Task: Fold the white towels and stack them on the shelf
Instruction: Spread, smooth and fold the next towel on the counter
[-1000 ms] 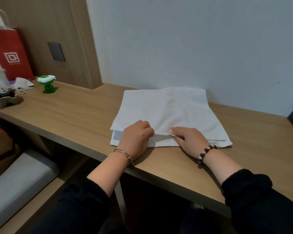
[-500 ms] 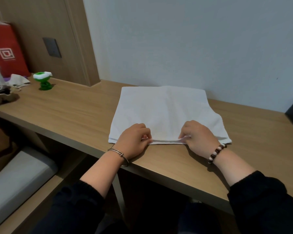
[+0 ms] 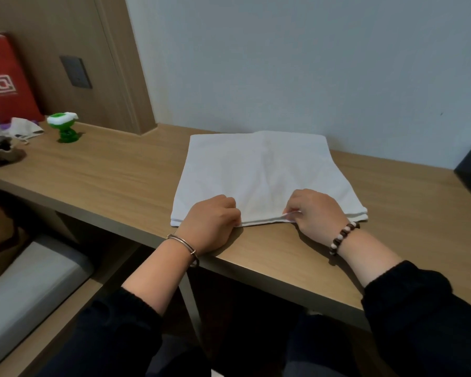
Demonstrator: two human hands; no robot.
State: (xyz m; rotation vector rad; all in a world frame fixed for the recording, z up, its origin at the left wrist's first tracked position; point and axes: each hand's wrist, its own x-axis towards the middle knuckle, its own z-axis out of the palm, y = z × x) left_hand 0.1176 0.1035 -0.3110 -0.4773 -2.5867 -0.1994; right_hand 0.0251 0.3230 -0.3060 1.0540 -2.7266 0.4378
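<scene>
both hands (image 3: 264, 219) pinching folded towel's (image 3: 261, 170) near edge

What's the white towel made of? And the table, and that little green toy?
The white towel looks like soft woven cloth, probably cotton: matte, creased, with limp layered edges. The table looks like wood or wood-patterned laminate: streaky tan grain, smooth sheen. The green toy seems glossy plastic, perhaps glass: it shines and looks see-through.
</scene>
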